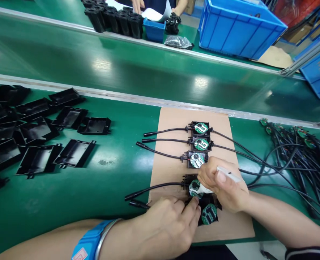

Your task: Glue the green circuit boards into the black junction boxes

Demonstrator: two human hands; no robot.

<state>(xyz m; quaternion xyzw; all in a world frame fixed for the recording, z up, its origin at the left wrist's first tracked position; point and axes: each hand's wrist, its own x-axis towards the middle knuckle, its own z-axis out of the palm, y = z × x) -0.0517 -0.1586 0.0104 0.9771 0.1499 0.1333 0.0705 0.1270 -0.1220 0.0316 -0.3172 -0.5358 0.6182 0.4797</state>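
My right hand [223, 184] is closed around a white tube [228, 174], its white nozzle [204, 189] pointed at a round green circuit board [194, 187] in a black housing [188, 177]. My left hand [173, 220] has its bent fingers together, fingertips at that housing's lower edge beside the board; its thumb is hidden. Nearer me, another circuit board [209, 214] lies in a housing partly covered by my hands. Farther off, three housings hold boards with white strips on top, such as this circuit board [201, 144]. Black cables leave the housings on both sides.
Brown cardboard [170, 119] lies under the row on the green table [122, 187]. Several black housings [74, 153] are heaped left; bundled cables [298, 159] with boards lie right. Beyond the metal rail stand a blue crate [238, 29], a small blue bin [154, 30] and another person's hand [138, 5].
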